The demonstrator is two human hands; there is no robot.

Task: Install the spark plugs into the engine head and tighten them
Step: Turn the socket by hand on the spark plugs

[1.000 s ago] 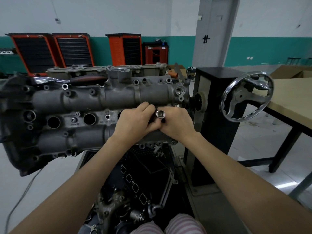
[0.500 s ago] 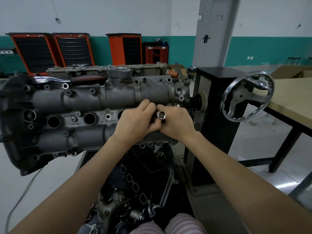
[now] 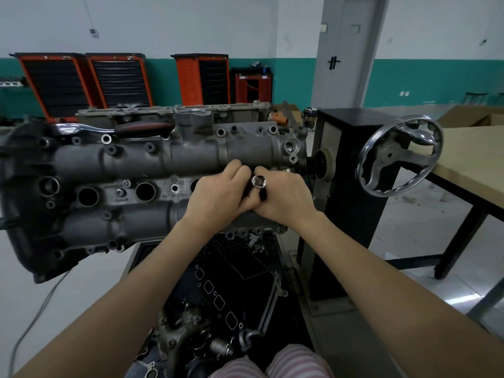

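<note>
The grey engine head [image 3: 136,159] is mounted sideways on a stand, with a row of round spark plug wells [image 3: 88,196] along its middle. A chrome spark plug socket [image 3: 258,181] stands over the rightmost well, its square drive end facing me. My left hand [image 3: 215,197] and my right hand [image 3: 286,197] both grip the socket from either side, fingers curled round it. The socket's lower part and any spark plug in it are hidden by my hands. A ratchet wrench [image 3: 114,128] lies on top of the head.
A chrome handwheel [image 3: 399,155] sticks out from the black stand column [image 3: 351,159] on the right. A wooden table [image 3: 469,156] lies further right. Engine parts [image 3: 218,296] sit in the tray below. Orange tool cabinets [image 3: 81,83] line the far wall.
Both hands have stayed on the socket over the rightmost well; the fingers have shifted only slightly.
</note>
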